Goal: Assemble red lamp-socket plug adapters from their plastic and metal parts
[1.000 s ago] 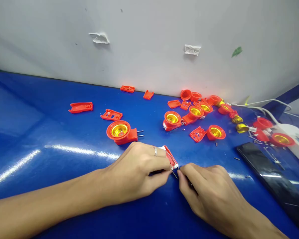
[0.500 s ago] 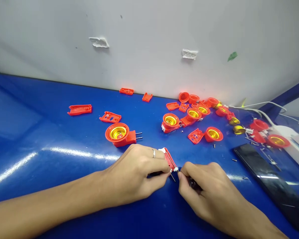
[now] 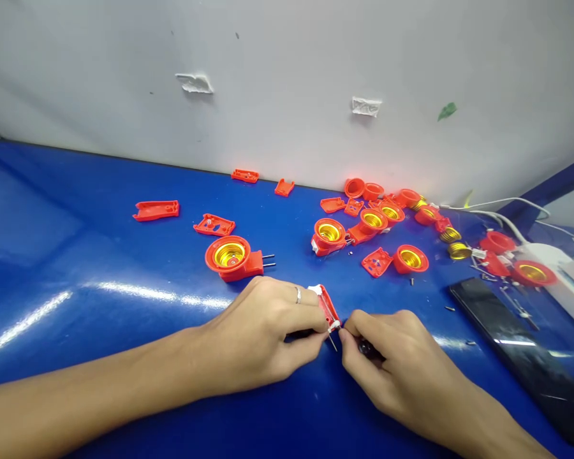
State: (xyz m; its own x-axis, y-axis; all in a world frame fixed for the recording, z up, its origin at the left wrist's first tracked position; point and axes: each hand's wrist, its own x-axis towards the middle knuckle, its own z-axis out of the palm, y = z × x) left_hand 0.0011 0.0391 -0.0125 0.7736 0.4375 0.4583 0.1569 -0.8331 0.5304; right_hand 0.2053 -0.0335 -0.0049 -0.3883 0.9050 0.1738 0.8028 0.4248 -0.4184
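Red housing: the small open part (image 3: 332, 307) is at the centre of the frame, slanting between the 2 hands, hollow side showing, perhaps so its insides can be seen from above.
Left hand: thumb and fingers pinched on the housing's left edge (image 3: 275, 325), I'd guess to steady it against the other hand's push.
Right hand: thumb and forefinger pressed together at the housing's near corner (image 3: 395, 357), the rest curled round a dark object (image 3: 367, 347) too hidden to name.
White end piece: at the housing's lower end (image 3: 333, 326), just beside both sets of fingertips; 1 metal pin (image 3: 333, 343) pokes out below.
Lamp holder: left of centre (image 3: 239, 271), gold socket up, 2 prongs pointing right, just beyond the left hand.
Loose shells: 2 of them at left of centre, a longer shell (image 3: 156, 210) and a pierced shell (image 3: 214, 224), apart, probably set aside for elbow room.
Phone: flat at lower right (image 3: 516, 357), clear of the right forearm.
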